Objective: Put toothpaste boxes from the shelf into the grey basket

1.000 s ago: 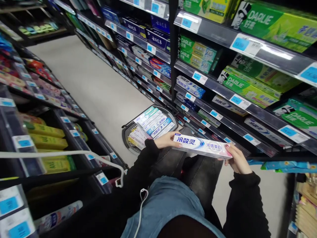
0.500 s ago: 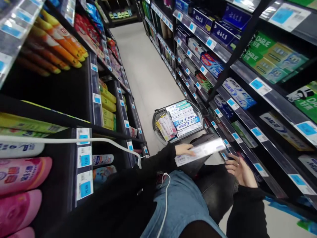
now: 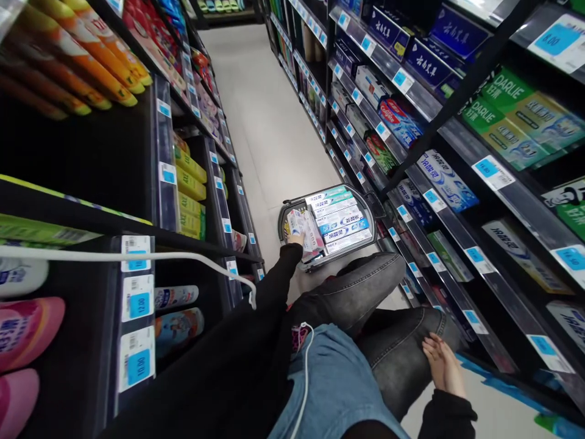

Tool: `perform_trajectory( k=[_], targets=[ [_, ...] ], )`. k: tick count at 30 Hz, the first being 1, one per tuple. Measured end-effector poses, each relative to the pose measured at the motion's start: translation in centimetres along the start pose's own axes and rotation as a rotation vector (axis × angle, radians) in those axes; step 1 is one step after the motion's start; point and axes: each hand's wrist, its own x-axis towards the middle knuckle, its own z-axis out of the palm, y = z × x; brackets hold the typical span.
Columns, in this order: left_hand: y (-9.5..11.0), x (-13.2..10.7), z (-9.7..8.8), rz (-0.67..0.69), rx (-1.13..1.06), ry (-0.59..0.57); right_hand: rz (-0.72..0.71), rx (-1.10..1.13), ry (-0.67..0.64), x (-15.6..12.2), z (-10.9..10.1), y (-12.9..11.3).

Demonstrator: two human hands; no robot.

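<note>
My left hand (image 3: 295, 239) reaches into the left end of a dark shopping basket (image 3: 315, 264) on the floor. Its fingers are closed on a white toothpaste box (image 3: 298, 223) with blue print, partly covered by the hand. Beside it lies a pink and white pack (image 3: 313, 236). Several toothpaste boxes (image 3: 342, 218) lie in a row across the basket's right side. My right hand (image 3: 443, 364) rests by my bent knee, fingers loosely extended and holding nothing.
Shelves of toothpaste (image 3: 448, 180) rise close on the right. Left shelves hold orange bottles (image 3: 107, 49), yellow packs (image 3: 189, 177) and pink bottles (image 3: 30, 332). A white cable (image 3: 192, 258) crosses in front of the left shelf. The tiled aisle floor (image 3: 242, 91) runs ahead.
My left hand has carried the toothpaste box forward and left, from above my knee to the basket's left end. My right hand has drawn back from near the right shelf to my knee.
</note>
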Motion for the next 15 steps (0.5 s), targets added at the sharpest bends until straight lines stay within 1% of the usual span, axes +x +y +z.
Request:
perform_trajectory(
  k=[3,7,10,13,15],
  targets=[
    [1.1,0.3,1.4,-0.017,0.071,0.038,-0.064,0.006,0.063,-0.1,0.4,0.4],
    [2.3,-0.7,2.5,0.045,0.105,0.037,-0.091,-0.033,0.033,-1.0,1.4,-0.2],
    [2.8,-1.4,2.7,0.079,0.113,-0.003,-0.119,-0.058,0.024,-1.7,1.9,-0.7],
    [3.1,-1.8,2.5,0.071,0.138,-0.039,-0.129,-0.038,0.043,-1.9,2.0,-0.8],
    [3.1,-2.2,2.2,0.062,0.163,-0.052,-0.114,-0.042,0.006,-1.8,2.0,-0.8]
  ],
)
